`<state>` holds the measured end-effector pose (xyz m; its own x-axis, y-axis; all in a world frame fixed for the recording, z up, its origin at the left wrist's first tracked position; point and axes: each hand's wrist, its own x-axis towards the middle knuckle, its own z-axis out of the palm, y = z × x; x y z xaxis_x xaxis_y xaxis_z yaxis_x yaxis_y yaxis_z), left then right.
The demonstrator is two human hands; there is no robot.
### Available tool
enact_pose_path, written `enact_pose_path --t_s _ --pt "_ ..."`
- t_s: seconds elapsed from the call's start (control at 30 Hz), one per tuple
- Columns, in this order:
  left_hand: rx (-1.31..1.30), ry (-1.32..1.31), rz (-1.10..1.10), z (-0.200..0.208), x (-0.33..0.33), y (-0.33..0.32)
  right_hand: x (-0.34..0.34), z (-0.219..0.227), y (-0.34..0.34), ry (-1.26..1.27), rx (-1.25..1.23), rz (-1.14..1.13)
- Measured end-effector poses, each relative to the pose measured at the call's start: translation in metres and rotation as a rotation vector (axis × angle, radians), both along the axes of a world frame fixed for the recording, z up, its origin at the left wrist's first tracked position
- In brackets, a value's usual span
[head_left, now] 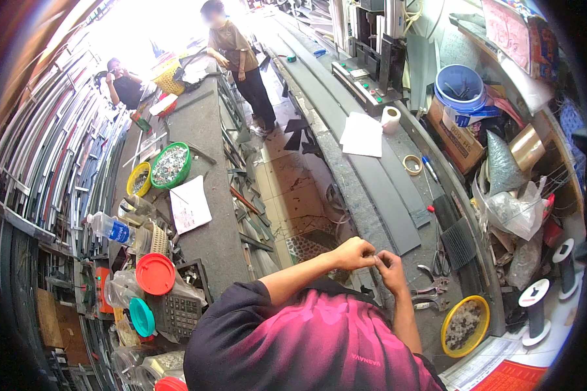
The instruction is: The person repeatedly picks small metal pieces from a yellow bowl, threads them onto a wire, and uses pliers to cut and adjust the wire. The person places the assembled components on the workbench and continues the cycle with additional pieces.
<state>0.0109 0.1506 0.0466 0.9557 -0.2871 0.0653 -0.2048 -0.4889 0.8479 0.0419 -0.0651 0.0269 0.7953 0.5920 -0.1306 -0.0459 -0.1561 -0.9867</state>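
Note:
My left hand (356,253) is closed in a pinch, its fingertips meeting those of my right hand (391,270). The right fingers are pinched as well. Whatever lies between them is too small to make out. Both hands are over the near end of the right-hand bench, beside a long grey strip (392,225). Just right of my right hand lie pliers (437,285) with metal jaws, and a pair of scissors (441,262) is a little beyond them. Closer to me sits a yellow basket (465,326) of small pale and dark pieces.
A roll of tape (411,165), white paper (362,135) and a paper roll (391,120) lie farther along this bench. Across the aisle, the left bench (218,254) carries a green basket (170,165) of metal parts. One person (236,62) stands in the aisle; another (122,85) is behind the left bench.

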Motion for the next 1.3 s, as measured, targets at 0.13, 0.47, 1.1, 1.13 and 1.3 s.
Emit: enact_pose_path --t_s 0.13,0.47,1.1,1.13,1.3 --pt "-0.069 -0.005 -0.047 0.032 0.002 -0.01 -0.008 0.017 -0.02 0.08 0.101 0.0" --pt "0.112 -0.261 -0.192 0.173 0.034 0.034 -0.039 0.062 -0.121 0.072 0.041 -0.219" --pt "0.643 -1.004 0.5 0.383 0.037 0.197 -0.094 0.15 -0.265 -0.25 0.077 -0.565" --pt "0.66 -1.028 0.538 0.386 0.037 0.204 -0.098 0.155 -0.274 -0.289 0.03 -0.576" --pt "0.686 -1.001 0.658 0.396 0.033 0.229 -0.117 0.165 -0.3 -0.25 0.027 -0.599"
